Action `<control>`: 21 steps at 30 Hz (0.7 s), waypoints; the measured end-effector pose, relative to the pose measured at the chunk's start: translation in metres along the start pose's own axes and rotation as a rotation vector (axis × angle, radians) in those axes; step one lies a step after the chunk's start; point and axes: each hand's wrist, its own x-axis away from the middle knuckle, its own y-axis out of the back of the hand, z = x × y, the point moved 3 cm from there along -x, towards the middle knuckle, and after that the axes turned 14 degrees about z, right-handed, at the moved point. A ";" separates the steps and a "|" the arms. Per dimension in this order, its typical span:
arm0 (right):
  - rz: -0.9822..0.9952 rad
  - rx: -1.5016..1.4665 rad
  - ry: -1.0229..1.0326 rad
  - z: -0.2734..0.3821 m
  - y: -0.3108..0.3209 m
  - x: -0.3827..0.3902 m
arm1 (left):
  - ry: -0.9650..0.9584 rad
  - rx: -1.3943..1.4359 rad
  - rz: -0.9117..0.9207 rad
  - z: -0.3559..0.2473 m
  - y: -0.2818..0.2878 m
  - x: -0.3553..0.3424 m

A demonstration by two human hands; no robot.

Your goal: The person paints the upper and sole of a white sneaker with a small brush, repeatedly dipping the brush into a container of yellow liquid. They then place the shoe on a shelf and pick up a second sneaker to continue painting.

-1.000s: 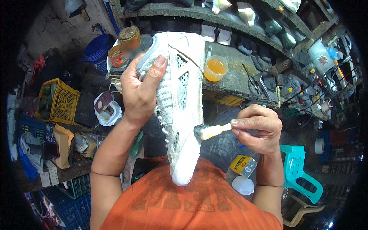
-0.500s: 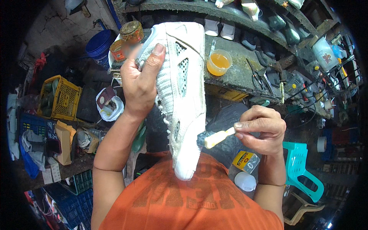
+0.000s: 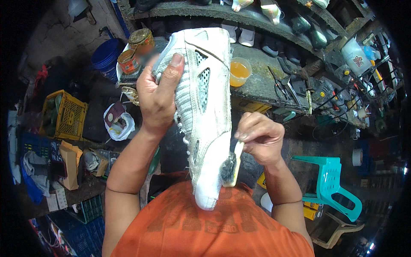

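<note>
A white sneaker (image 3: 212, 115) with its toe pointing toward me is held up before my chest. My left hand (image 3: 160, 92) grips it at the ankle opening and laces, thumb over the upper; the other fingers are mostly hidden. My right hand (image 3: 261, 139) pinches the pale handle of a small brush (image 3: 233, 167), like a toothbrush. Its dark bristles rest against the side of the sneaker near the toe. Beyond the sneaker, a clear tub of amber liquid (image 3: 239, 72) stands on the worn bench (image 3: 265, 90).
Pliers and other hand tools (image 3: 291, 89) lie on the bench at right. A shelf (image 3: 192, 9) with shoes runs across the back. Rusty cans (image 3: 128, 61) and a blue bucket (image 3: 107, 55) stand at far left, a yellow crate (image 3: 66, 115) nearer. A teal plastic stool (image 3: 329, 177) is at right.
My right hand has moved left and turned the brush more upright, its bristles still at the toe side. The sneaker has shifted slightly toward me in the picture.
</note>
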 end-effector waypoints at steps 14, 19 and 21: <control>0.126 0.510 -0.104 0.063 0.034 -0.009 | -0.028 -0.103 0.085 -0.010 0.008 -0.005; 0.153 0.529 -0.093 0.064 0.030 -0.013 | -0.048 -0.093 0.043 -0.009 0.009 -0.008; 0.162 0.526 -0.097 0.063 0.029 -0.012 | -0.047 -0.100 0.042 -0.008 0.010 -0.008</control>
